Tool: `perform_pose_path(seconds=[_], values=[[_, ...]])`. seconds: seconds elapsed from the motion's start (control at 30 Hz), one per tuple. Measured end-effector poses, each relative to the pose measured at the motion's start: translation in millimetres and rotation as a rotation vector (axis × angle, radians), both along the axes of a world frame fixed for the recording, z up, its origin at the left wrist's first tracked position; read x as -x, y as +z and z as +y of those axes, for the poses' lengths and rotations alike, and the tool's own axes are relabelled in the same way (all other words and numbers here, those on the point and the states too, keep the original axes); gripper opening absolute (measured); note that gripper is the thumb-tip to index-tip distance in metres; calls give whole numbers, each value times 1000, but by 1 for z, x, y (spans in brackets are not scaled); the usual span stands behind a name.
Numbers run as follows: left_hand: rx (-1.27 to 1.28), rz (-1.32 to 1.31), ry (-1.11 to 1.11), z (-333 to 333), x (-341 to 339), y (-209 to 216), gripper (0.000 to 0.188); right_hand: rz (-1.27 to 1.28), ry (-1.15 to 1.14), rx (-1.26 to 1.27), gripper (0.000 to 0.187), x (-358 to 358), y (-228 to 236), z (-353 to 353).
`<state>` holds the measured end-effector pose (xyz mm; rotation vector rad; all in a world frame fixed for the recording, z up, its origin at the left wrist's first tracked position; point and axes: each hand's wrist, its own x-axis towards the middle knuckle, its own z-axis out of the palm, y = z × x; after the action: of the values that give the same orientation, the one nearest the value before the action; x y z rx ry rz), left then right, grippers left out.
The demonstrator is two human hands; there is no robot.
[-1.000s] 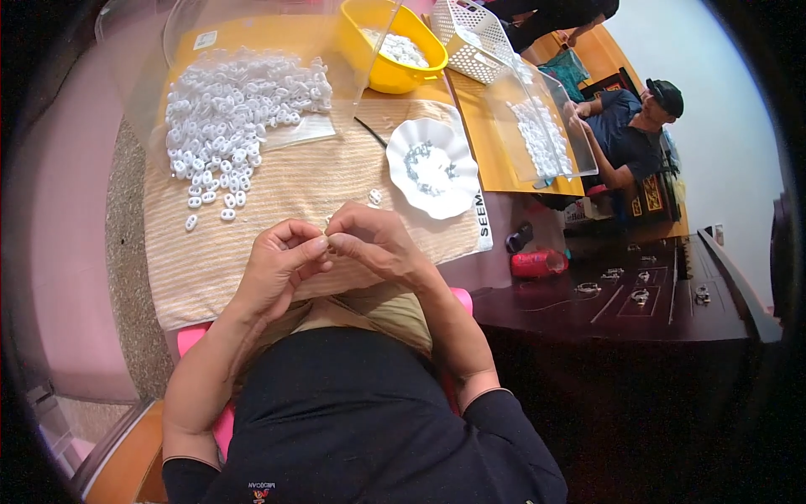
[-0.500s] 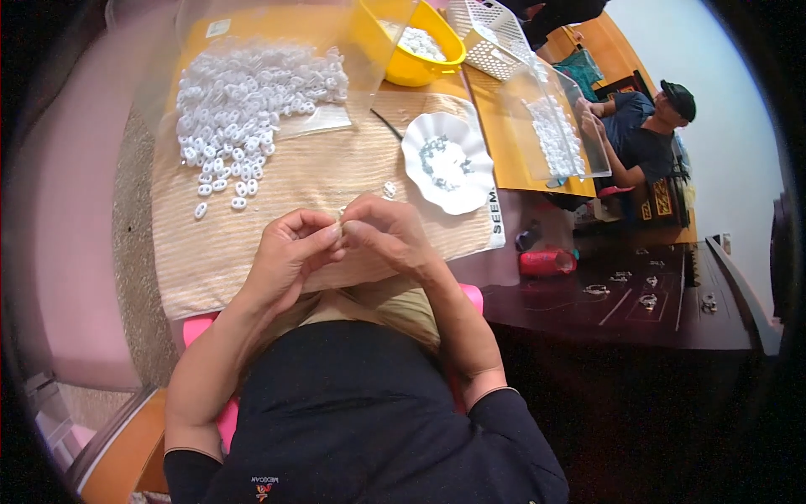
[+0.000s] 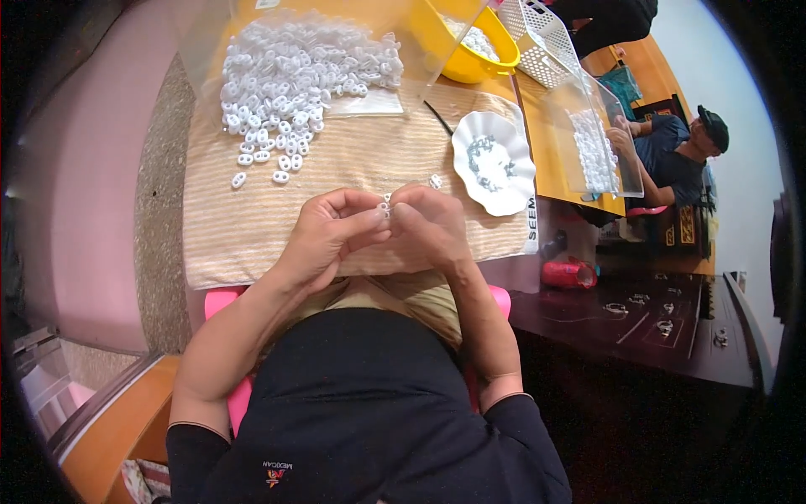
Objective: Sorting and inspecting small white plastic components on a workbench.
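Observation:
My left hand [image 3: 332, 235] pinches a small white oval plastic piece with two holes [image 3: 385, 205] between thumb and fingertips. Closed beside it, my right hand [image 3: 435, 225] has its thumb and fingertips at the piece's right side. Whatever those right fingertips hold is too small to make out. Past my hands, a single white two-holed piece [image 3: 436, 181] lies on the striped cloth [image 3: 252, 227]. A white wavy-rimmed dish [image 3: 519, 168] to the right contains tiny white and dark grey parts. A large pile of white two-holed pieces [image 3: 294, 76] spreads at the far left, partly behind clear plastic.
At the far side stand a yellow basin [image 3: 457, 63] with white pieces and a white perforated basket [image 3: 546, 59]. A thin black stick [image 3: 438, 118] lies by the dish. At right, another person [image 3: 672, 155] works at a clear bin [image 3: 600, 151]. A red container [image 3: 569, 273] is nearby.
The view has shifted, so the table's things appear further right and slightly higher. Between my fingertips the white two-holed piece now shows more plainly; both hands stay close together.

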<state>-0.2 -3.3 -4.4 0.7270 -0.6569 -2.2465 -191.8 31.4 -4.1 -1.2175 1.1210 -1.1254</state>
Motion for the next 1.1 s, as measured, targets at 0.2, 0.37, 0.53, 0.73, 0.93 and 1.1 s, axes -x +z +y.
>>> perform_pose_path(seconds=[0.2,0.37,0.53,0.73,0.93,1.1], values=[[-9,5,9,1,0,-1,17,6,-19,-5,14,0,-1,1],[-9,17,16,0,-2,-2,17,56,-28,27,11,-5,4,0],[-11,24,13,2,0,-3,16,151,-17,108,7,0,1,0],[-7,18,29,3,0,-6,15,160,-10,140,7,-4,2,0],[-13,9,53,6,3,-7,15,121,-63,109,11,-7,0,3],[-26,12,58,6,2,-5,15,3,-93,-3,13,-10,-2,5]])
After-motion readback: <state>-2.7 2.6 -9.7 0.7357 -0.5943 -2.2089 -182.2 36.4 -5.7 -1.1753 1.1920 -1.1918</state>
